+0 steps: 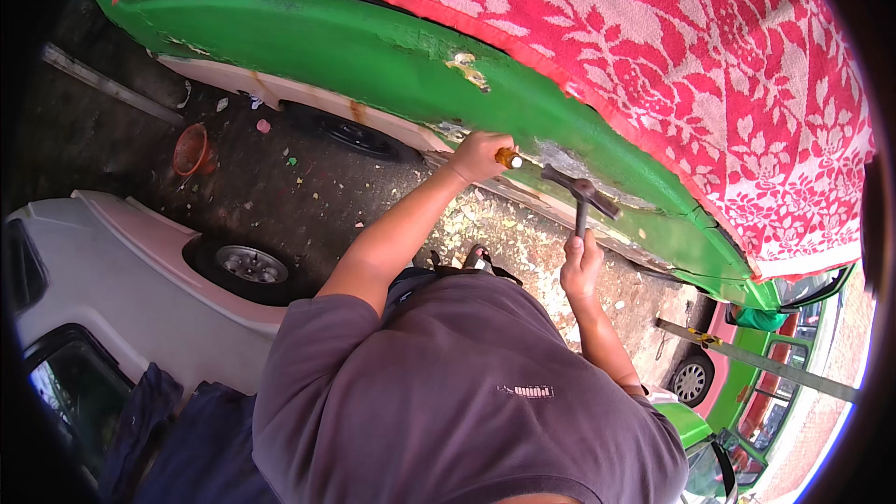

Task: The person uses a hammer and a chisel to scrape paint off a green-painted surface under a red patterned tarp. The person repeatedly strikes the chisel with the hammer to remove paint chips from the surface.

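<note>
My left hand (483, 156) is closed around an amber-coloured handle (509, 159) with a pale end, close to the side of a green vehicle body (315, 35). What the handle's tool has at its other end is hidden. To the right, my right hand (582, 264) grips the shaft of a hammer (582, 189); its metal head is raised beside the amber handle's end. Behind both lies a scraped grey patch (563, 159) on the green panel. Another chipped patch (469, 71) shows higher on the panel. Paint flakes (483, 220) litter the ground below.
A red floral cloth (651, 49) covers the vehicle's upper part. Behind me at the left stands a white and pink vehicle (161, 273) with dark cloth (203, 441) on it. An orange bucket (190, 150) lies left; a post (763, 360) and another green vehicle (749, 392) are at the right.
</note>
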`<state>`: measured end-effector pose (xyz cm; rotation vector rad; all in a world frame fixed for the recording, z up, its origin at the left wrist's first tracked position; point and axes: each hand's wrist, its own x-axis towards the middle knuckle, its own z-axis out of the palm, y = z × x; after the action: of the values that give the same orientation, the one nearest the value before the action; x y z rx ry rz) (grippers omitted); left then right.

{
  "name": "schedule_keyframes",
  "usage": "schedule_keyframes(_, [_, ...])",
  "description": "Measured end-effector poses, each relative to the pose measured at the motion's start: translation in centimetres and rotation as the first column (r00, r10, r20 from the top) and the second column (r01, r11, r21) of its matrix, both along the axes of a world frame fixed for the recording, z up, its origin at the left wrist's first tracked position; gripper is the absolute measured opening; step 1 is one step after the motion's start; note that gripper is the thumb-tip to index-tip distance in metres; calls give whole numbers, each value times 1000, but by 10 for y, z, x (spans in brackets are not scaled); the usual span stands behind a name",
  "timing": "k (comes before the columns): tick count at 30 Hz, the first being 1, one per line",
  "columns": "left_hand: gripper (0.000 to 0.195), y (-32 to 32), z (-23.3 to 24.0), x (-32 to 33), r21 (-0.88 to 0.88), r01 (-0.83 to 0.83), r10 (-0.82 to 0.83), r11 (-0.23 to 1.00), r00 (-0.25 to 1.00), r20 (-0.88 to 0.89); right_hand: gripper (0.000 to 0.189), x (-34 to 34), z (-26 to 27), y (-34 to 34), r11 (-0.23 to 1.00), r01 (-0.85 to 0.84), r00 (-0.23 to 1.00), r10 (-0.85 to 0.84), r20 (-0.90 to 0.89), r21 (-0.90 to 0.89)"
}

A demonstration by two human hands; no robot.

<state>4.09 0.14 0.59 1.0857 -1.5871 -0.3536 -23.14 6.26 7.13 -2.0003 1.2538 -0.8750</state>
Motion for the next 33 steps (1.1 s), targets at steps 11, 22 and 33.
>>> schedule_keyframes(11, [14, 4, -2, -7, 76, -8, 6, 997, 1000, 28, 21, 6, -2, -4, 1000, 18, 993, -15, -120, 22])
schedule_keyframes(22, [15, 1, -10, 1, 96, -69, 67, 993, 997, 25, 28, 8, -10, -17, 1000, 18, 991, -21, -130, -25])
schedule_keyframes(33, [18, 11, -13, 1, 9, 81, -82, 997, 979, 189, 35, 6, -10, -17, 997, 16, 999, -13, -36, 80])
